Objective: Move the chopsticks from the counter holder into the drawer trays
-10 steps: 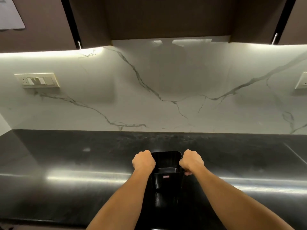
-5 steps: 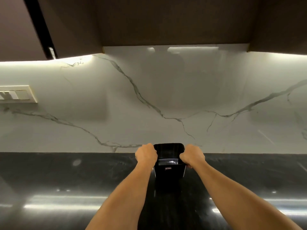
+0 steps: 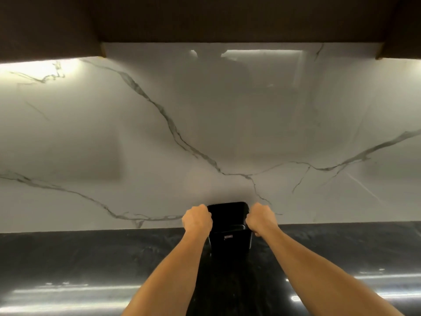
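Observation:
A glossy black rectangular holder point(image 3: 230, 233) stands on the dark counter, close to the marble wall. Its open top shows a dark inside and I see no chopsticks in it. A small label sits on its near face. My left hand point(image 3: 197, 220) grips the holder's left rim with closed fingers. My right hand point(image 3: 260, 218) grips the right rim the same way. Both forearms reach forward from the bottom of the view. No drawer or trays are in view.
The shiny black counter point(image 3: 91, 270) runs across the lower part of the view, with light streaks on it. A white marble backsplash point(image 3: 205, 133) rises behind it. Dark upper cabinets point(image 3: 205, 17) hang overhead.
Both hands have pushed the holder away from me toward the wall. The view has closed in and tilted up, so the switch plate at the left is out of sight.

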